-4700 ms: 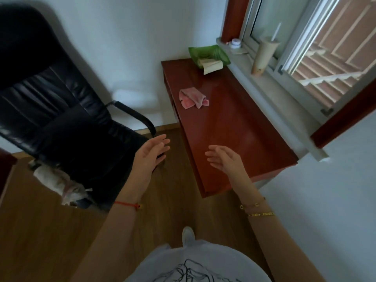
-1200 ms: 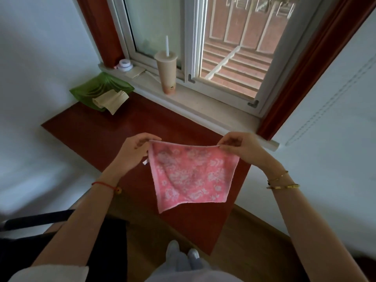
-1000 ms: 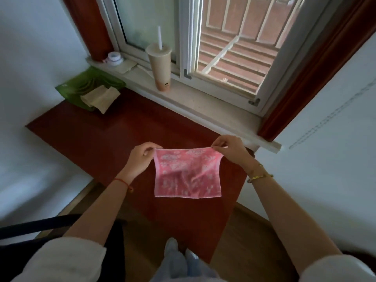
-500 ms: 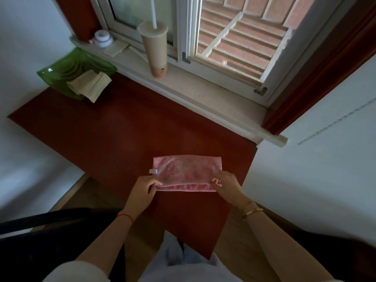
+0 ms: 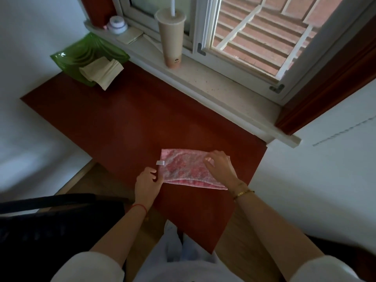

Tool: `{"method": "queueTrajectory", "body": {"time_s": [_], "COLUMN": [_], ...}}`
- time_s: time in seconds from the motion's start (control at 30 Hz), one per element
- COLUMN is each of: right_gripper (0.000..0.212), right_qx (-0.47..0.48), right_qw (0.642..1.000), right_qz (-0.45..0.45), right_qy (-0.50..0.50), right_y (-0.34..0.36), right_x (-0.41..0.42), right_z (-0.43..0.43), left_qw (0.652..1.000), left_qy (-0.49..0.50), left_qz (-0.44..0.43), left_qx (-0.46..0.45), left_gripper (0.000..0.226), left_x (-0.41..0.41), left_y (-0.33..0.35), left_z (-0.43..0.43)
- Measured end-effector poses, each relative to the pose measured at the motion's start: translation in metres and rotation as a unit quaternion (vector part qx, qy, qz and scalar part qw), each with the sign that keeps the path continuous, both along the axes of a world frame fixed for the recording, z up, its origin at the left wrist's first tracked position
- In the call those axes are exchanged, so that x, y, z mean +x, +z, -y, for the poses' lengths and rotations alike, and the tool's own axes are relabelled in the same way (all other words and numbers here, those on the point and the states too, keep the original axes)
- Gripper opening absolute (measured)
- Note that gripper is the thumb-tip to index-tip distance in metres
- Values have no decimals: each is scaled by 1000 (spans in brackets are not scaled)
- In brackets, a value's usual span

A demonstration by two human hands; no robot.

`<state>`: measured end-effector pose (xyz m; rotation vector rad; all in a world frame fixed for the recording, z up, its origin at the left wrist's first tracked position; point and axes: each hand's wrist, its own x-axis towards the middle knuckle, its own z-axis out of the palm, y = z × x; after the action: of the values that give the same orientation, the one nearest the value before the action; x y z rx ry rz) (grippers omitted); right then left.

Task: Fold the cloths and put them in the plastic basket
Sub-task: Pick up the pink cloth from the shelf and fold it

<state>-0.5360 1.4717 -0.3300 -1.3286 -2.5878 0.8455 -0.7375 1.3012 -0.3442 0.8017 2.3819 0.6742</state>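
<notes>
At the near right part of the tabletop (image 5: 126, 123), both hands on the pink cloth (image 5: 187, 169). Left hand (image 5: 147, 185) at the cloth's near left corner, fingers curled and apparently pinching that edge, just below a small white tag (image 5: 160, 163). Right hand (image 5: 219, 165) spread fairly flat, palm down, pressing the right end of the cloth against the wood. Cloth lying as a long rectangle, seemingly doubled over once, a darker pink layer peeping out along the near edge.

Likely to handle as light, soft, limp towelling: no stiffness to hold a crease, so prone to slump or slide on the polished wood unless pinned. Best taken by pinching both layers at the corners of one short end, then carried across to the other end.

Further out, at the far left corner, a green basket (image 5: 67, 58) with a folded beige cloth (image 5: 101, 72) hanging partly over its rim. Beyond, on the windowsill (image 5: 223, 82), a tall drink cup (image 5: 171, 39) with a straw and a small white jar (image 5: 117, 24). At the left, part of a black chair (image 5: 50, 231).
</notes>
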Motion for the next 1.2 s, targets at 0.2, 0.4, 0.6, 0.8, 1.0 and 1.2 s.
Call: {"method": "queueTrajectory", "body": {"time_s": [0.2, 0.4, 0.6, 0.8, 1.0, 1.2], "right_gripper": [25, 29, 28, 16, 12, 21], "right_qx": [-40, -62, -103, -220, -220, -157], "right_qw": [996, 990, 990, 957, 928, 938], "right_qz": [27, 59, 12, -183, -289, -304], "right_qy": [77, 111, 94, -48, -85, -63], "right_y": [-7, -22, -23, 25, 91, 146], "right_x": [-88, -130, -140, -111, -61, -15], "right_z": [-20, -12, -7, -11, -17, -9], "left_qw": [994, 991, 993, 980, 969, 946], "left_qy": [85, 100, 75, 80, -6, -152], "left_qz": [52, 73, 95, 126, 107, 26], "left_qx": [-35, -44, 7, 129, 224, 286], "left_gripper": [32, 22, 15, 13, 13, 12], "left_x": [6, 6, 3, -13, -19, -15], "left_y": [-2, -7, -4, 33, 92, 161], "left_z": [-13, -21, -20, -23, -38, -47]}}
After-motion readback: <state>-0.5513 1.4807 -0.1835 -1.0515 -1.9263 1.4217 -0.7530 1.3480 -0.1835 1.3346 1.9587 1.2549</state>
